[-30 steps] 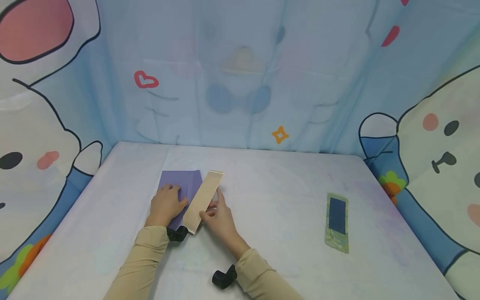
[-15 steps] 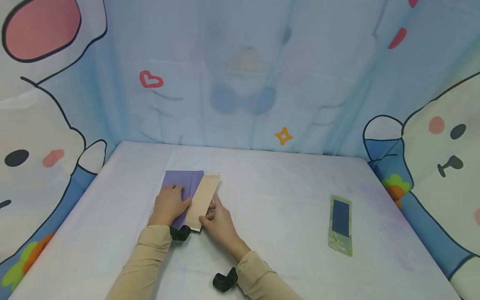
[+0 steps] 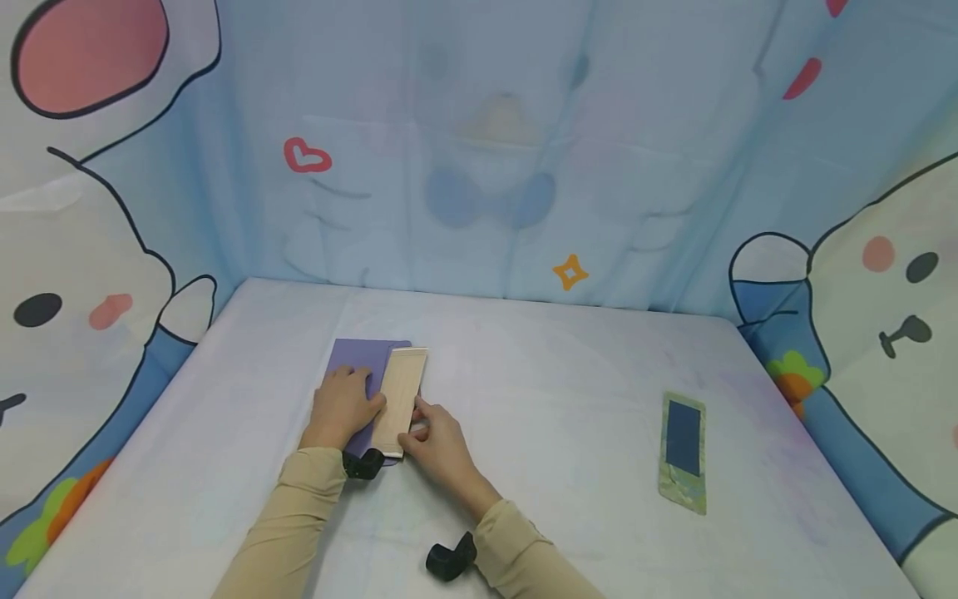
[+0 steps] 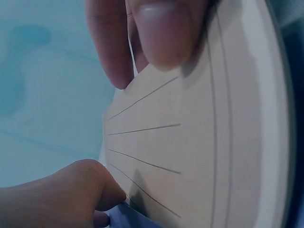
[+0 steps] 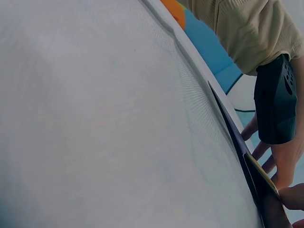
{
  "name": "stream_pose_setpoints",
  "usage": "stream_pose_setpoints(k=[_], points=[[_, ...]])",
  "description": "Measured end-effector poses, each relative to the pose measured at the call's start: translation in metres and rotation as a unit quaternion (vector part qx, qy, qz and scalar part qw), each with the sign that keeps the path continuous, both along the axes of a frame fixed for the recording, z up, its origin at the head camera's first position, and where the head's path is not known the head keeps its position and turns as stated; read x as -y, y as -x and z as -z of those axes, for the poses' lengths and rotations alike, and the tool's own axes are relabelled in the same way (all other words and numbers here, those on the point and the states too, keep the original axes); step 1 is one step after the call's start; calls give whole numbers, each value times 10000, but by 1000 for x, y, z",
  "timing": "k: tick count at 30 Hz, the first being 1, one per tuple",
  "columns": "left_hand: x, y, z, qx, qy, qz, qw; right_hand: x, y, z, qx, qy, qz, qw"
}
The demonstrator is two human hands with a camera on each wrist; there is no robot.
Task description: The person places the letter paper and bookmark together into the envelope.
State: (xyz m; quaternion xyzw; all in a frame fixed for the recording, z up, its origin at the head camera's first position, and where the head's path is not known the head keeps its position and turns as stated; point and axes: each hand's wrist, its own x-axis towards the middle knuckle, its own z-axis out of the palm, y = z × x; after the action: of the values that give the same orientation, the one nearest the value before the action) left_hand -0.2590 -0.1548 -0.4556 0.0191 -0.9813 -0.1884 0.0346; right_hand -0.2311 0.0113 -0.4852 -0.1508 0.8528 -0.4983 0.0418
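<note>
In the head view, a purple folder-like piece [image 3: 367, 353] lies left of centre. My left hand [image 3: 346, 406] rests on it, the thumb reaching to the left edge of a beige lined panel [image 3: 402, 395]. My right hand [image 3: 440, 441] pinches this panel along its right edge. Up close in the left wrist view, the panel [image 4: 156, 147] carries several thin dark lines; the right thumb [image 4: 166, 38] presses its face, with other fingers behind. The left thumb [image 4: 102, 185] meets its far corner. In the right wrist view, the purple piece [image 5: 228, 121] shows edge-on, slightly raised.
A flat green-patterned piece with a dark blue middle [image 3: 683, 453] lies on the right of the white-covered table [image 3: 554, 399]. A blue cartoon curtain [image 3: 486, 233] hangs behind the table and along its sides. Black wrist devices [image 3: 451, 557] sit by both sleeves.
The beige panel has swung leftward over the purple piece, from slanting to nearly upright in view. My right fingertips have followed it left. My left hand stays on the purple piece.
</note>
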Motion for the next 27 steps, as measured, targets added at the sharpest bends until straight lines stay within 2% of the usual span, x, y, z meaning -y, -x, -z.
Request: stream_pose_setpoints(k=[9, 20, 27], points=[[0, 1, 1, 66, -11, 22, 10000, -1, 3, 3, -88, -43, -35, 9999], [-2, 3, 4, 68, 12, 40, 10000, -1, 5, 1, 168, -42, 50, 9998], [-2, 2, 3, 102, -41, 94, 9999, 2, 3, 0, 13, -97, 82, 9999]])
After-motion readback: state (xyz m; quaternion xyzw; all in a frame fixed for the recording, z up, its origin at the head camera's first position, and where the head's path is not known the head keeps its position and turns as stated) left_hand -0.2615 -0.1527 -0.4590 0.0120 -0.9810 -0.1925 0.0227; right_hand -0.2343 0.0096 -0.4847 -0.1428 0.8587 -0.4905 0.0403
